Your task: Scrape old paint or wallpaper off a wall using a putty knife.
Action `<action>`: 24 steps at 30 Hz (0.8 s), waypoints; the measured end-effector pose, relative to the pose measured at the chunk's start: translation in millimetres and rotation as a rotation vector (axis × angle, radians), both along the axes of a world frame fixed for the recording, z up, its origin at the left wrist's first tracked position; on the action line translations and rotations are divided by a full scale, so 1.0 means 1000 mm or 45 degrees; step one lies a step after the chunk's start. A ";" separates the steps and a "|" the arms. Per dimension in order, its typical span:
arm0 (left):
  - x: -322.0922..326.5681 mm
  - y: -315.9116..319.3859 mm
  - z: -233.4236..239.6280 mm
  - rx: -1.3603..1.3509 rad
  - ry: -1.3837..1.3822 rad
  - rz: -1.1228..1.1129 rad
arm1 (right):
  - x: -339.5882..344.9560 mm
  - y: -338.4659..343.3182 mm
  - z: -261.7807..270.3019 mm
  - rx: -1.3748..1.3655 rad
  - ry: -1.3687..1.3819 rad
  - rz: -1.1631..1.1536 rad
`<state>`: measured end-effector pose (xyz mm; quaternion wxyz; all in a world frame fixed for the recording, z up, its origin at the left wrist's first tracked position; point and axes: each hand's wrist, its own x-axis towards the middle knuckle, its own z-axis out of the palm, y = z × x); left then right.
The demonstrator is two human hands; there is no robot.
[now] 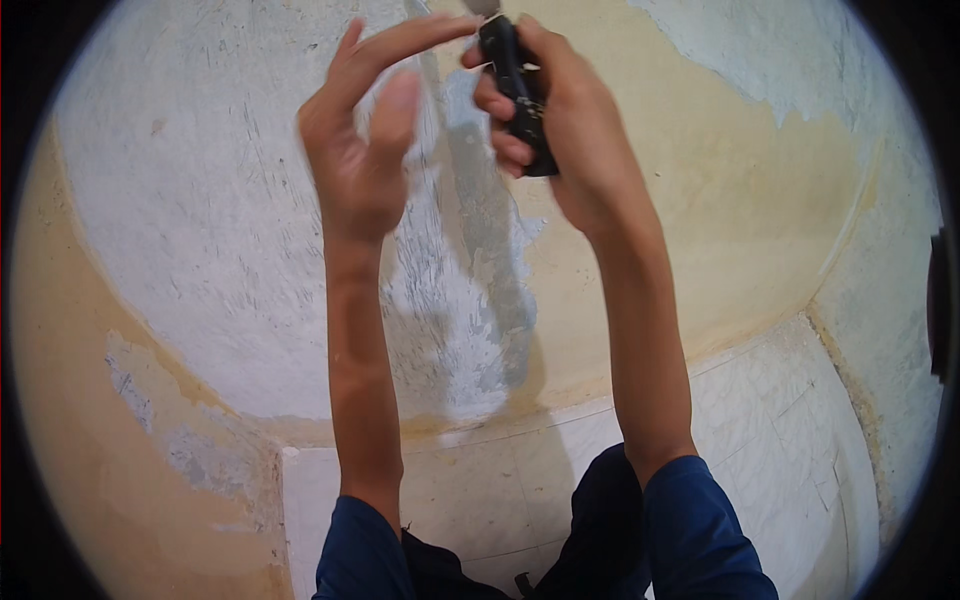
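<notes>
My right hand [577, 112] is closed around the black handle of a scraper [517, 97], held upright near the top of the view. Only the lower part of its metal blade [482, 6] shows; the rest is cut off by the picture's edge. My left hand [367, 127], slightly blurred, is raised to the left of the tool with its fingers apart. Its index fingertip reaches the base of the blade; whether it touches cannot be told. Behind both hands is a wall with peeling yellow paint [720, 187] and a scratched whitish bare patch [202, 225].
Light tiles [487, 495] lie at the foot of the wall, around my dark-clothed legs. A side wall with flaking paint [180, 525] adjoins at the left, another grey one [877, 315] at the right. A dark object [937, 307] shows at the far right edge.
</notes>
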<state>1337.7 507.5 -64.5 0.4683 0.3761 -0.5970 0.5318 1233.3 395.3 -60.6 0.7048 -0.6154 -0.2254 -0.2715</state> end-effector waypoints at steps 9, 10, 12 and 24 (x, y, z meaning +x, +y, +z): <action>0.011 0.030 -0.033 0.257 1.097 -0.521 | 0.004 -0.010 -0.021 -0.170 -0.172 -0.667; 0.008 0.041 -0.030 0.824 1.225 -0.360 | 0.006 -0.013 -0.022 -0.087 -0.099 -0.502; 0.002 0.050 -0.043 1.396 1.315 -0.179 | 0.005 -0.017 -0.022 -0.069 -0.033 -0.412; -0.015 0.021 -0.049 0.890 1.598 -0.388 | 0.010 0.043 -0.067 0.494 0.169 0.135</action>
